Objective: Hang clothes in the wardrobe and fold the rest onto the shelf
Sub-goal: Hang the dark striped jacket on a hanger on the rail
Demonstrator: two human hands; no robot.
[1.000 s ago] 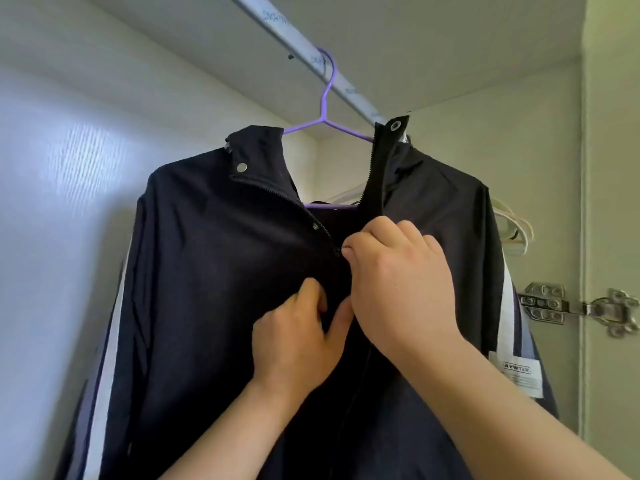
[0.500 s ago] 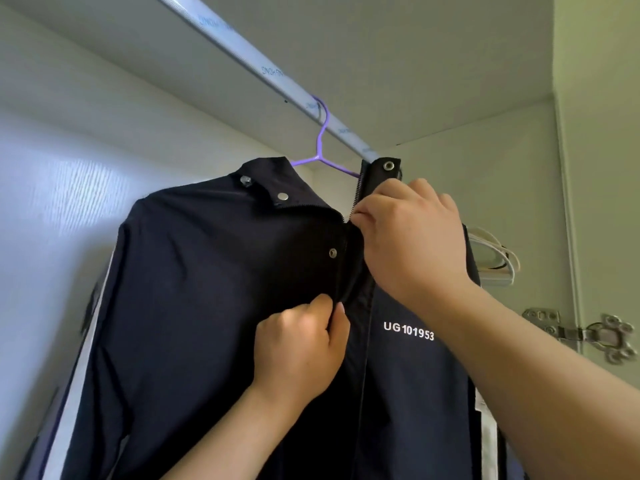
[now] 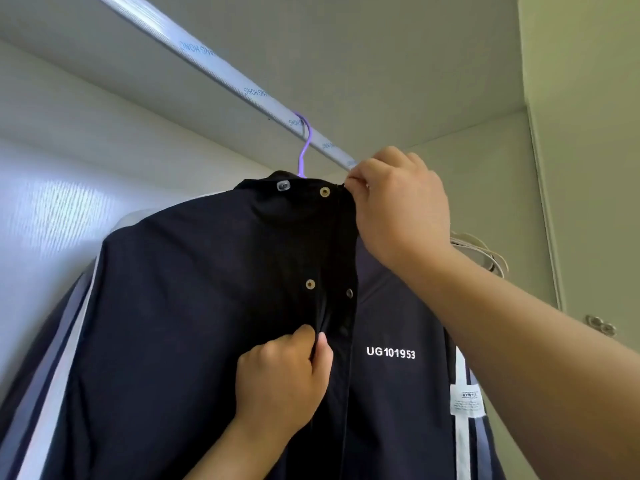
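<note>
The navy jacket [image 3: 173,323] hangs on a purple hanger [image 3: 304,150]. The left hand [image 3: 282,379] has a grip pinching fabric below the collar [image 3: 301,195], likely for tension. The right hand [image 3: 398,206] has a grip pinching the collar's top edge.

Views: one, head-worn, wide-angle.
Position: at the open wardrobe, close in front of a jacket [image 3: 194,306] that fills the lower half of the picture.
Facing: forward and tilted upward; the rail [image 3: 221,69] runs from upper left toward centre beneath the wardrobe ceiling [image 3: 381,46].
Nearness: within arm's reach; both forearms enter from the bottom and lower right edges, left hand [image 3: 282,379] low centre, right hand [image 3: 398,202] at the collar.
Right margin: side wall [image 3: 588,98] with a hinge [image 3: 601,325].
</note>
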